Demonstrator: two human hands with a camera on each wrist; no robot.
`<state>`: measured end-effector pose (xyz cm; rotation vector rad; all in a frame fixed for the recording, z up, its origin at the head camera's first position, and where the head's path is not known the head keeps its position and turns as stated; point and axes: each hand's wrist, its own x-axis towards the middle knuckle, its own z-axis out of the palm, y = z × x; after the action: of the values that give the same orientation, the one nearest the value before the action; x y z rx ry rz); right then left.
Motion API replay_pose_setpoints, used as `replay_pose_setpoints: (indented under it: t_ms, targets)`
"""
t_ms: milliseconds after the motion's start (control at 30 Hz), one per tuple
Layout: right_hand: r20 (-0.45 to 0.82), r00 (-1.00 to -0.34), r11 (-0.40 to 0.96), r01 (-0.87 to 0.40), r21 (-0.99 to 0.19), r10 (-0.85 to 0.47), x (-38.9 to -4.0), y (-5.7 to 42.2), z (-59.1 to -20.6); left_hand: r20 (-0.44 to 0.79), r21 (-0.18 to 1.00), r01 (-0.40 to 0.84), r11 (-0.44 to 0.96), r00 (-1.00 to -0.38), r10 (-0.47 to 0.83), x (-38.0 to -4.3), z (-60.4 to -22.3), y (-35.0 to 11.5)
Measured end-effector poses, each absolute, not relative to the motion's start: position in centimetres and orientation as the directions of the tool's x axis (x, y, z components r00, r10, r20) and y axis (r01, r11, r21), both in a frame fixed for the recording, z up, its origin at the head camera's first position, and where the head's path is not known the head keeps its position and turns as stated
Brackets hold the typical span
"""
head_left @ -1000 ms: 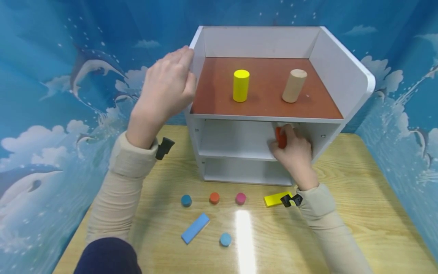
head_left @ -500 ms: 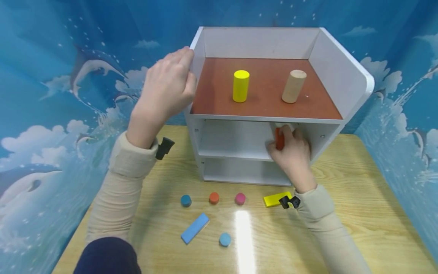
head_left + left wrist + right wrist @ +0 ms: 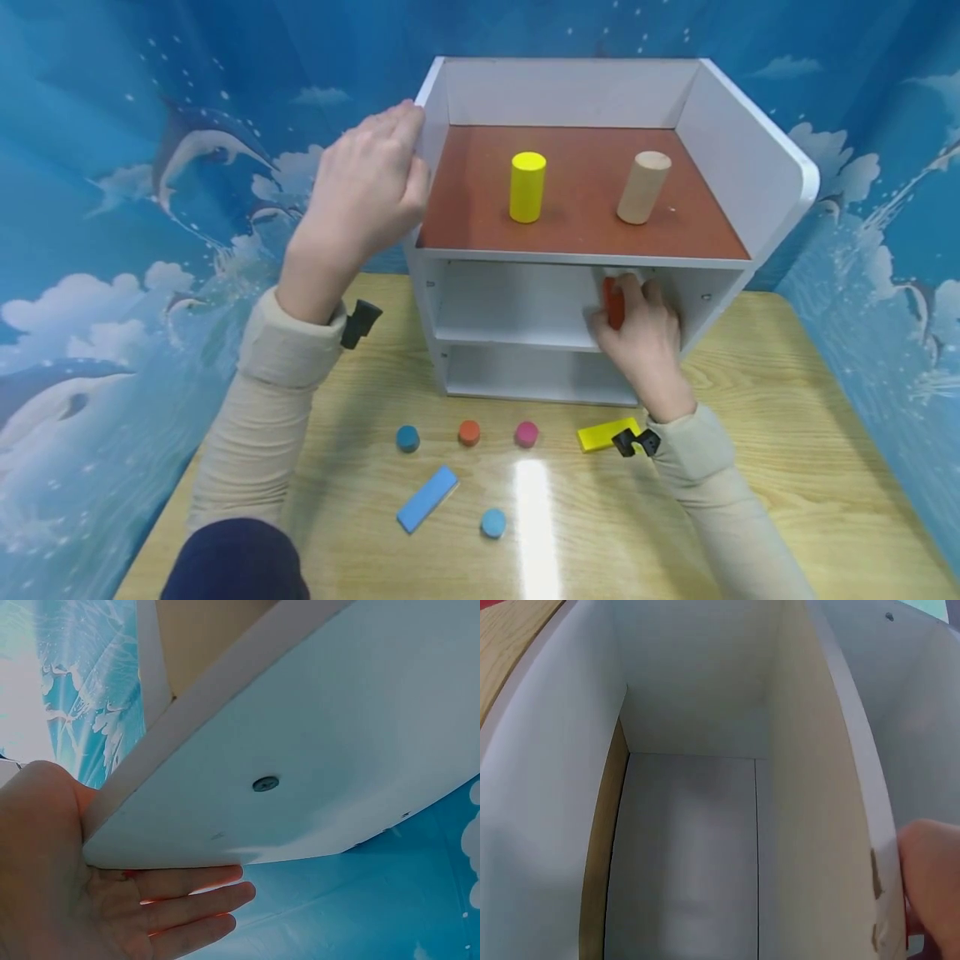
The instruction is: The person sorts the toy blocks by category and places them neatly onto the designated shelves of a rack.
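Observation:
In the head view, my right hand [image 3: 641, 342] reaches into the upper compartment of a white toy shelf [image 3: 517, 304], near its right wall. Between thumb and fingers it holds a red block [image 3: 614, 303], whose far part is hidden. Only a bit of that hand [image 3: 934, 881] shows beyond the shelf board in the right wrist view. My left hand [image 3: 367, 183] rests at the upper left corner of the shelf's side panel. The left wrist view shows its fingers [image 3: 191, 907] straight along the panel's edge, with the panel [image 3: 300, 750] against the palm.
A yellow cylinder [image 3: 528, 187] and a plain wooden cylinder [image 3: 644, 188] stand on the brown top. On the wooden table lie a dark blue disc [image 3: 408, 439], an orange disc [image 3: 469, 433], a magenta disc [image 3: 527, 434], a light blue disc [image 3: 493, 523], a blue block [image 3: 428, 499] and a yellow block [image 3: 607, 435].
My right hand and the red block have shifted only very slightly within the compartment. The left hand stays in place on the panel.

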<state>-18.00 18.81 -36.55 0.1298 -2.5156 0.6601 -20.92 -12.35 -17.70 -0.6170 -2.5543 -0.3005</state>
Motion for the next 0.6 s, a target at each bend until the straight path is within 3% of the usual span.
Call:
replay_pose_setpoints:
  t_ms: [600]
  targets:
    - [0.569, -0.822, 0.887, -0.241, -0.394, 0.029, -16.9, 18.9, -36.2, 0.505, 0.104, 0.476, 0.874, -0.782, 0.365, -20.9, -17.7, -12.3]
